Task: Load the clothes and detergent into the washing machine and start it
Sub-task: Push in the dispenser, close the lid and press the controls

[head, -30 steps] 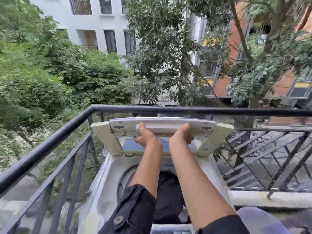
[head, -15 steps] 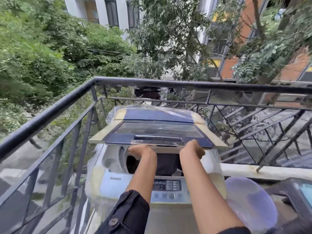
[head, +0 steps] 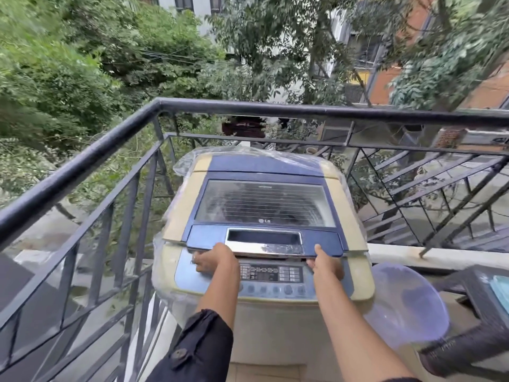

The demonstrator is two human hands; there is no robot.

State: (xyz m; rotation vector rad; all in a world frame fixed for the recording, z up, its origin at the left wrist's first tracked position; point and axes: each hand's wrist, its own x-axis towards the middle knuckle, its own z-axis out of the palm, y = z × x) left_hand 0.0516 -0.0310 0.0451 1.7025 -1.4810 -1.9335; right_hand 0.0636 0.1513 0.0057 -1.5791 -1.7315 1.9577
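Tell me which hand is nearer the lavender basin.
The right hand, on the front edge of the lid; the basin sits right of the washer, while the left hand is farther left.

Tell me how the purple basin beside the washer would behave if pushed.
The basin looks like thin, translucent plastic and seems empty, so probably light. Its rounded wall may let it rock or tip.
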